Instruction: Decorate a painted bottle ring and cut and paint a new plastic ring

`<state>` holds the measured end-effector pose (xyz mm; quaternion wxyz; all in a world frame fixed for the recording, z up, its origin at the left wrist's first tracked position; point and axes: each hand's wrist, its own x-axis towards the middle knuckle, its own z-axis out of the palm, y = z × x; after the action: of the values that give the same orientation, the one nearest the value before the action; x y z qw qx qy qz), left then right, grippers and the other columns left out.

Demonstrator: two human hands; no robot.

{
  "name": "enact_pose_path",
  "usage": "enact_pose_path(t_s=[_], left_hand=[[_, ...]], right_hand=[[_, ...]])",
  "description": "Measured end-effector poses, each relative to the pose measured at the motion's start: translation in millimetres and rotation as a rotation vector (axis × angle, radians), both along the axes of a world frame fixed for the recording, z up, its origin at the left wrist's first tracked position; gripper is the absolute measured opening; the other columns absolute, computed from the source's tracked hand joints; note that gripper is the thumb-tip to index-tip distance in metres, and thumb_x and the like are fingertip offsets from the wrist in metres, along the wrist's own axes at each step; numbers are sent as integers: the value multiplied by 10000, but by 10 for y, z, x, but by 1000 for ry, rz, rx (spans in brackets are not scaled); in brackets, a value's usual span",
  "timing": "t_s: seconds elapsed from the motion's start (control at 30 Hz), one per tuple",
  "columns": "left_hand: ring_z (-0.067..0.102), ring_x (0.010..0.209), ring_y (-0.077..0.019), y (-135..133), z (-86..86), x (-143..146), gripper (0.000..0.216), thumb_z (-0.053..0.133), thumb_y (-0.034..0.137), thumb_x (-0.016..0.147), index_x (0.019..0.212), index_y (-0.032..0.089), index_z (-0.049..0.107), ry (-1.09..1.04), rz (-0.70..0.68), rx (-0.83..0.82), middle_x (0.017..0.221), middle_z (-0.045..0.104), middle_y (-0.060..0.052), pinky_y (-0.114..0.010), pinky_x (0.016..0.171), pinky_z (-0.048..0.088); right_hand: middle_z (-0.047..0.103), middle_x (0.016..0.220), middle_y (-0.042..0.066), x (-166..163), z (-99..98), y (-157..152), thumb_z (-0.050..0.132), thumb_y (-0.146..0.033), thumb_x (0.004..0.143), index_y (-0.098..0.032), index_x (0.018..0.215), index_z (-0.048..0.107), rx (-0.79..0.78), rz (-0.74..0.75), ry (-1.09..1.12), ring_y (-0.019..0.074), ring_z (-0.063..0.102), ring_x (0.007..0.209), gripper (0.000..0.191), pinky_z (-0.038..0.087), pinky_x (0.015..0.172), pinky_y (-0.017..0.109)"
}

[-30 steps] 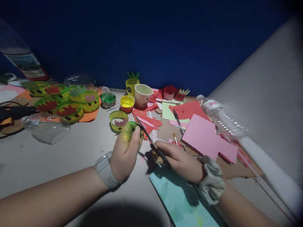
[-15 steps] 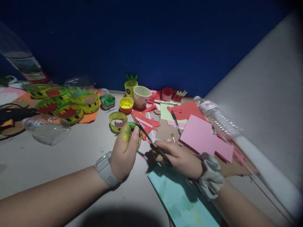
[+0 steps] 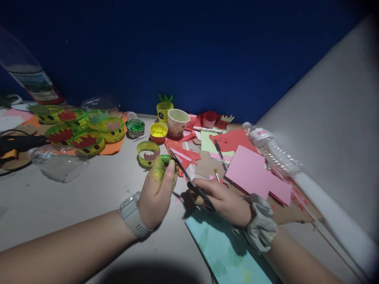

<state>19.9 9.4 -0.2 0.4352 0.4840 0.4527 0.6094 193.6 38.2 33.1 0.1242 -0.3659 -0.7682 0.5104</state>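
Black-handled scissors [image 3: 203,197] are gripped by my right hand [image 3: 226,199], their blades pointing up and left. The blade tips lie close beside the thumb of my left hand [image 3: 158,187]. That hand is closed in a pinch, with green and yellow paint on its fingers; whatever it holds is hidden behind them. Just beyond it stands a yellow-green painted ring [image 3: 144,161] with a small eye and a dull red jagged paper piece at it. A grey watch [image 3: 134,216] is on my left wrist and a grey-green scrunchie [image 3: 261,227] on my right.
Several similar painted rings [image 3: 89,145] sit on orange paper at left, behind a clear plastic piece [image 3: 60,163]. Green paint [image 3: 135,127], yellow paint [image 3: 158,131] and a patterned paper cup [image 3: 178,123] stand ahead. Pink paper [image 3: 245,169], a plastic bottle [image 3: 272,148] and a turquoise board [image 3: 222,246] lie at right.
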Motion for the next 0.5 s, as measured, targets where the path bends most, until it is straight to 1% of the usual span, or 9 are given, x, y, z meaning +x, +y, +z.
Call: enact_pose_path(t_s=[0.13, 0.3, 0.4, 0.5], left_hand=[[415, 624, -108, 4, -10, -2, 222, 457, 394, 951, 824, 216, 495, -5, -2, -13, 691, 455, 25, -241, 594, 368], [407, 618, -110, 8, -31, -11, 225, 450, 387, 954, 820, 214, 500, 12, 5, -12, 689, 443, 24, -249, 588, 351], [428, 647, -112, 11, -8, -19, 214, 440, 374, 959, 827, 216, 498, 67, -6, -6, 715, 467, 21, -255, 633, 366], [449, 671, -114, 21, 31, -34, 217, 421, 354, 969, 819, 212, 488, 164, -12, 20, 733, 485, 21, -264, 683, 377]], right_hand=[[480, 690, -22, -8, -18, 0, 529, -577, 879, -183, 735, 462, -23, -2, 18, 119, 423, 650, 425, 356, 599, 232], [477, 690, -23, -25, -27, -6, 544, -571, 870, -182, 740, 469, -53, -11, 33, 119, 421, 649, 417, 354, 605, 233], [484, 698, -24, -25, -39, -4, 569, -562, 860, -180, 746, 473, -68, -22, 39, 118, 426, 658, 411, 355, 617, 233], [488, 702, -20, -15, -51, 5, 553, -614, 847, -177, 741, 478, -45, -39, 29, 122, 432, 668, 457, 356, 619, 237]])
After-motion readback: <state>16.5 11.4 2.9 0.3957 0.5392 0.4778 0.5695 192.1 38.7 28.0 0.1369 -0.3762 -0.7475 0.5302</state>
